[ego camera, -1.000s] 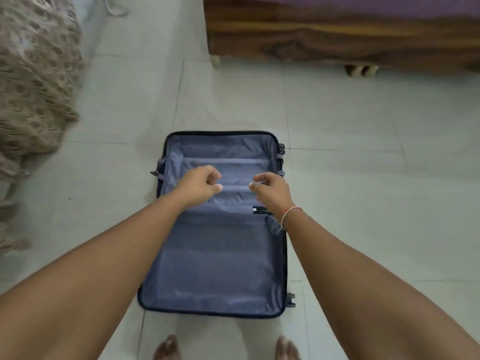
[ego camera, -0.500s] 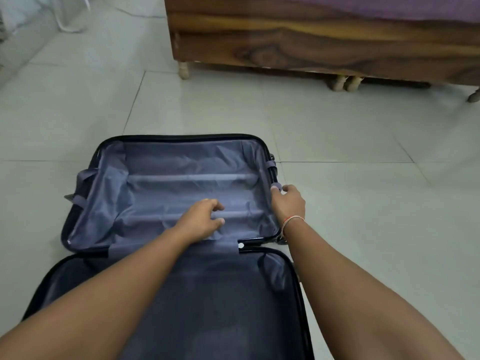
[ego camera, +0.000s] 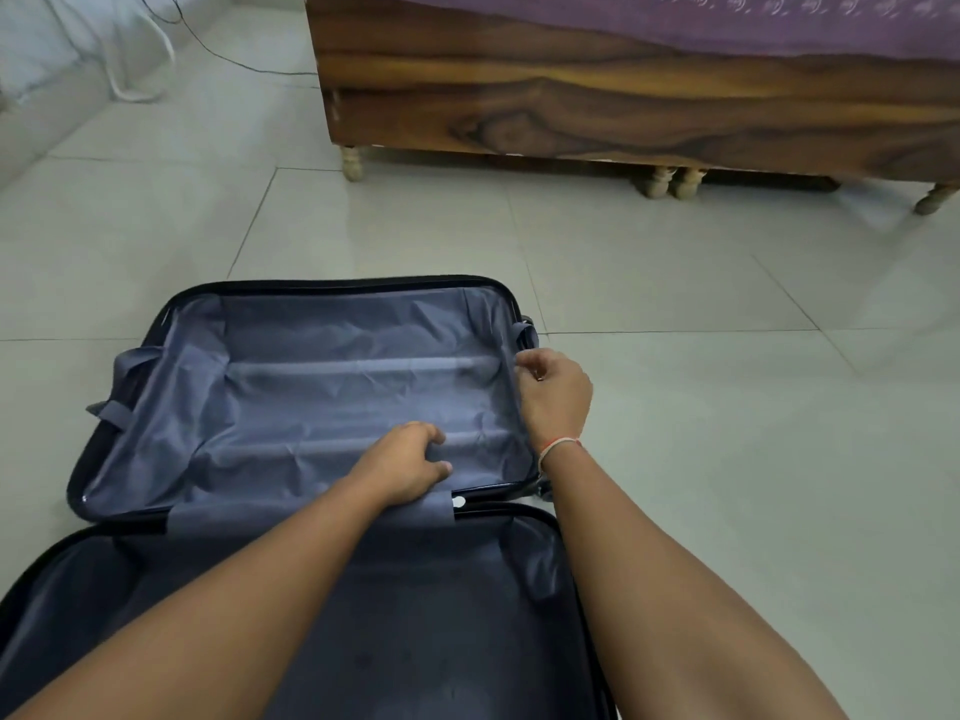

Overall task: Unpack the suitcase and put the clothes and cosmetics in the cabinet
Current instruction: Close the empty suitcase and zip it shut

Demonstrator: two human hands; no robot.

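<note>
Here the suitcase (ego camera: 291, 407) lies open on the floor (ego camera: 675, 314), its near half cut off by the frame's bottom edge. The left hand (ego camera: 402, 467) rests with fingers curled on the lining; whether they pinch it is unclear. The right hand (ego camera: 556, 394) pinches the lining's edge at the right rim, fingertips partly hidden.

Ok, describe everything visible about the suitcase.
The suitcase lies open flat on the tiled floor, both dark-shelled halves lined with creased grey-blue fabric. No clothes or cosmetics show. Grey straps hang at its left and right edges. The left hand rests on the far half's lining; the right hand pinches the right edge there.
</note>
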